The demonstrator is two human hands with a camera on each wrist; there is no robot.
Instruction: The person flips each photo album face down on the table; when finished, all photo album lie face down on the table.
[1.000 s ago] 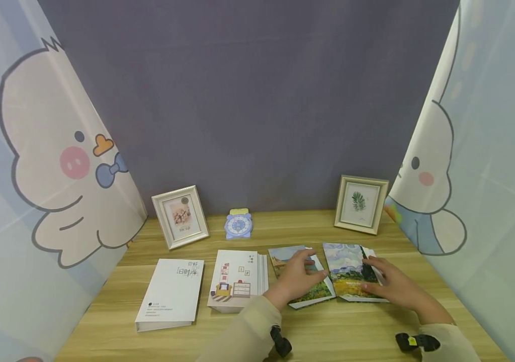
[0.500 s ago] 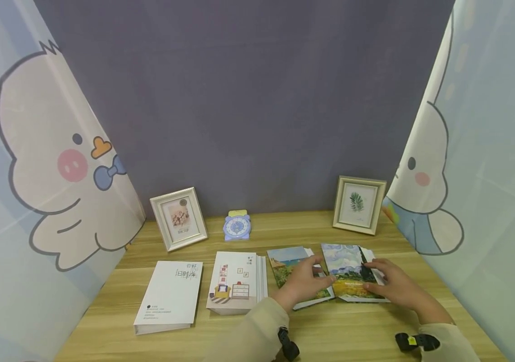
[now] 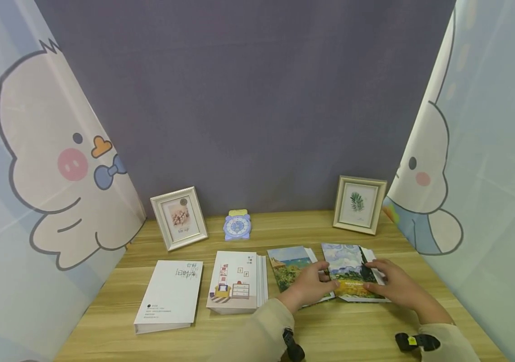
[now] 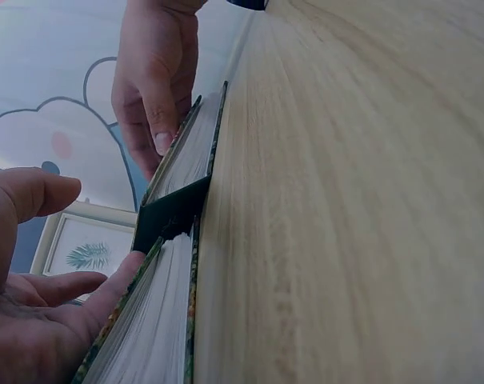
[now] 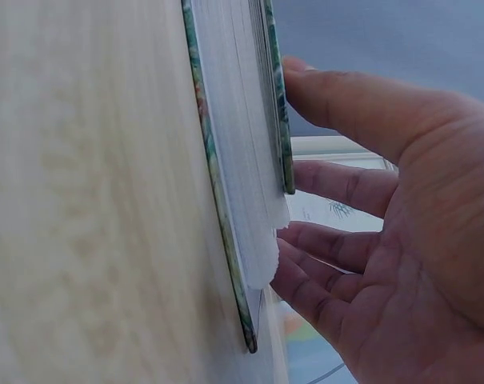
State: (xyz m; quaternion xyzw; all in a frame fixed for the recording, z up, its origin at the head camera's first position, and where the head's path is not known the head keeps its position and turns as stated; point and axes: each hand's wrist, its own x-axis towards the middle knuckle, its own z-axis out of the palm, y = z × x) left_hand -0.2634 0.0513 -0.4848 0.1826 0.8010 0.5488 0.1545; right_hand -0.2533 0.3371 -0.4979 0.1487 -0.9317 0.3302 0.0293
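Note:
Two photo albums with landscape-painting covers lie side by side on the wooden table. My left hand is over the left album, its fingertips reaching the left edge of the right album. In the left wrist view, a finger rests on the near album's cover while the thumb is raised off it. My right hand touches the right album's cover near its right side. In the right wrist view, the thumb meets the cover edge and the other fingers lie beside the white pages.
Left of these are a white album with furniture drawings and a plain white album. Behind stand a frame with a flower picture, a purple clock-shaped item and a leaf-print frame. Curtains surround the table.
My left hand has shifted right across the left album until its fingertips reach the right album's edge. The right hand and both albums have stayed nearly still.

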